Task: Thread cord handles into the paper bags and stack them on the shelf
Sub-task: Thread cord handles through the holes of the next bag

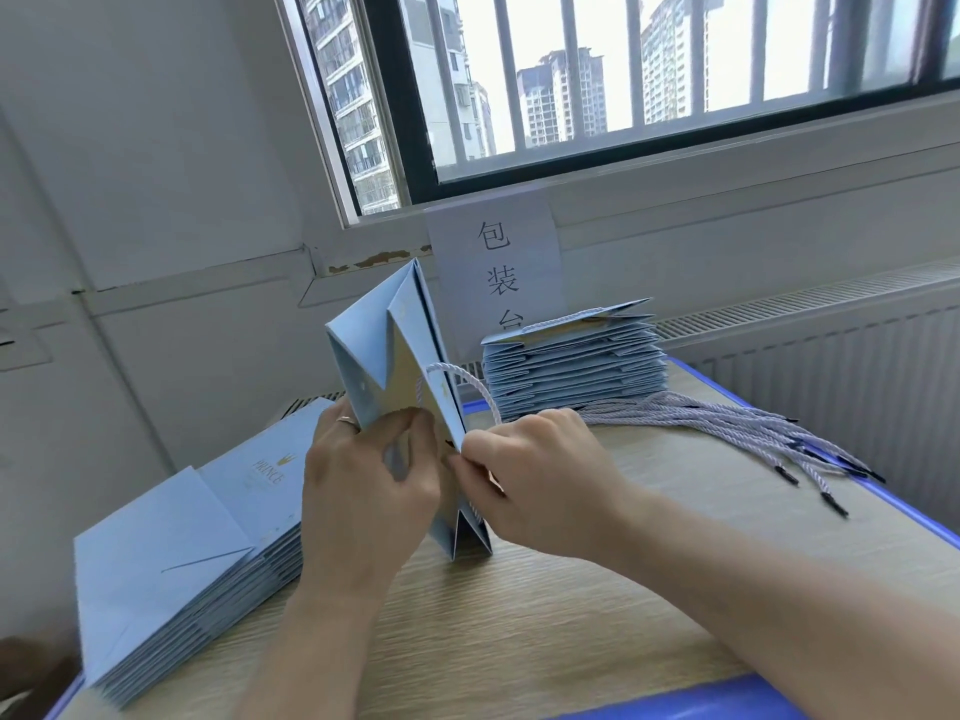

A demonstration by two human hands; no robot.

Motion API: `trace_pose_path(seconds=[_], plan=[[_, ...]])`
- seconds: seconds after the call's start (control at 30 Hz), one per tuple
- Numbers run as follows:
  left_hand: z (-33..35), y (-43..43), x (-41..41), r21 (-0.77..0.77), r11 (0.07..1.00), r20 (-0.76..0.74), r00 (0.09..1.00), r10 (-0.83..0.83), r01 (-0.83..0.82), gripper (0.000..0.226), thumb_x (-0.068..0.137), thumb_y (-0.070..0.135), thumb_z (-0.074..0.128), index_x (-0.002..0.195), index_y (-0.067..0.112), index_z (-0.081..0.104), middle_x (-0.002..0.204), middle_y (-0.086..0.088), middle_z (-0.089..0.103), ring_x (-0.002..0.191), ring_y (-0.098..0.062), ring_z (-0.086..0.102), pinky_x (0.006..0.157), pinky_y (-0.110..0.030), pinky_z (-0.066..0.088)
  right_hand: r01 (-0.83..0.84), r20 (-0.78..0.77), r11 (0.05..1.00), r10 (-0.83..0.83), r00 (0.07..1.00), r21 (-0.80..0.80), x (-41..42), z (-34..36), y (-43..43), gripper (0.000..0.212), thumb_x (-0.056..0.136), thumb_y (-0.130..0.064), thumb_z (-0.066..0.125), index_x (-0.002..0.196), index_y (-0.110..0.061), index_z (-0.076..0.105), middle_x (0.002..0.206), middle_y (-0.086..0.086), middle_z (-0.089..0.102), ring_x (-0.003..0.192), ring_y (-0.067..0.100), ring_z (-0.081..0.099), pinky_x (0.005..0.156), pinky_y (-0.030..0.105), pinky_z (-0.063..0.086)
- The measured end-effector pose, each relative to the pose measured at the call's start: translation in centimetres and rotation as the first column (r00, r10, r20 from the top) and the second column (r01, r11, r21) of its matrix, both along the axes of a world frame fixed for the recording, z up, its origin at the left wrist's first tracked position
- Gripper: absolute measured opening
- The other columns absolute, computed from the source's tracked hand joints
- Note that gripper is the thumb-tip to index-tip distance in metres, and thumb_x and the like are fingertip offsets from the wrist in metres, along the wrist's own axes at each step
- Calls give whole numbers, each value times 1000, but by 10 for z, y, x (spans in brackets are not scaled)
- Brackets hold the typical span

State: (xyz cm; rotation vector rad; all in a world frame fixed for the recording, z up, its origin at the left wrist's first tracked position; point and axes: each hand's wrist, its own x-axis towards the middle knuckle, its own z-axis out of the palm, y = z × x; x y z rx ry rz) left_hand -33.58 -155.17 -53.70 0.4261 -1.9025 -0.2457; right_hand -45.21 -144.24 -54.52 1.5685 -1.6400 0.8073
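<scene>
Dead centre, a light-blue paper bag [395, 350] stands on edge on the wood-grain table [519, 631], its gusset folds fanned open toward the window. The left hand [363, 480], ring [347, 421] on one finger, curls round the bag's near left panel, thumb pressed against the paper. The right hand [540, 480] pinches the edge of the right panel with thumb and fingertips; I cannot tell whether a cord end sits inside that pinch. A pale twisted cord handle [470, 379] arches out of the bag just above that hand. At 8 o'clock lies a stack of flat bags [171, 553], "PRINCE" and a crown printed on top. At 1 o'clock, a stack of threaded bags [571, 366]. At 3 o'clock, loose cords [727, 423] with black tips fan across the table. At 12 o'clock, a paper sign [498, 262] hangs under the window.
</scene>
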Motion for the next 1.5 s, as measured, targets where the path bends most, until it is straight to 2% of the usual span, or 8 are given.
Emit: trace_pose_path(seconds=[0.2, 0.43, 0.57, 0.73, 1.0, 1.2, 1.33, 1.5], plan=[[4, 5, -1, -116, 992, -97, 995, 37, -48, 17, 88, 16, 62, 91, 12, 78, 75, -6, 66, 70, -24, 56, 63, -7, 32, 11, -1, 1000, -11, 1000, 9, 0, 1, 1, 38, 94, -29, 44, 60, -21, 31, 49, -10, 28, 40, 19, 22, 47, 23, 16], [-2, 3, -4, -92, 995, -27, 999, 47, -49, 6, 82, 13, 72, 82, 12, 79, 77, -8, 67, 75, -29, 61, 63, -25, 41, 3, 31, 999, -4, 1000, 53, -1, 0, 2, 41, 91, -32, 47, 53, -16, 42, 44, -5, 40, 38, 20, 29, 46, 23, 18], [-2, 0, -3, -116, 992, -40, 998, 37, -41, 7, 83, 11, 73, 84, 11, 79, 80, -6, 69, 76, -28, 62, 66, -25, 42, -46, 40, 975, 38, 998, 215, -6, 3, 11, 51, 87, -38, 52, 44, -15, 37, 37, -3, 29, 36, 18, 24, 48, 19, 17], [-2, -1, -3, -148, 988, -61, 998, 25, -34, 11, 81, 15, 69, 81, 11, 79, 76, -5, 70, 72, -28, 61, 65, -22, 36, 39, -81, 861, 3, 997, 508, -10, -3, 6, 46, 91, -39, 52, 56, -10, 57, 43, 0, 32, 46, 24, 36, 50, 26, 26], [-4, 0, -4, -82, 995, 2, 999, -54, 54, 8, 78, 15, 72, 74, 15, 79, 74, 4, 60, 78, -26, 61, 65, -28, 49, -51, 24, 830, 45, 999, 556, -8, -4, 2, 39, 92, -31, 52, 57, -13, 48, 49, -2, 35, 52, 27, 37, 53, 29, 33], [-3, 0, -2, 28, 998, 25, 998, -64, 63, 9, 80, 12, 78, 74, 18, 80, 75, 2, 65, 76, -22, 61, 64, -21, 44, -52, 83, 859, 11, 996, 510, -10, -1, 4, 51, 94, -36, 51, 53, -7, 45, 44, 4, 33, 46, 23, 33, 46, 29, 28], [-3, 0, -2, 69, 995, 47, 996, -76, 73, 13, 79, 9, 78, 69, 17, 79, 69, -3, 65, 65, -14, 58, 60, -6, 37, -74, 112, 856, 19, 994, 511, -6, -4, 1, 47, 94, -31, 49, 53, -8, 42, 46, 1, 35, 49, 27, 39, 51, 33, 42], [-4, 1, -3, 263, 960, 104, 987, -125, 94, 27, 77, 6, 75, 53, 16, 70, 53, -4, 60, 56, -15, 50, 49, -12, 33, -71, 130, 853, 4, 992, 517, -7, -5, 0, 45, 91, -29, 50, 53, -7, 40, 46, 2, 32, 48, 28, 36, 51, 34, 42]])
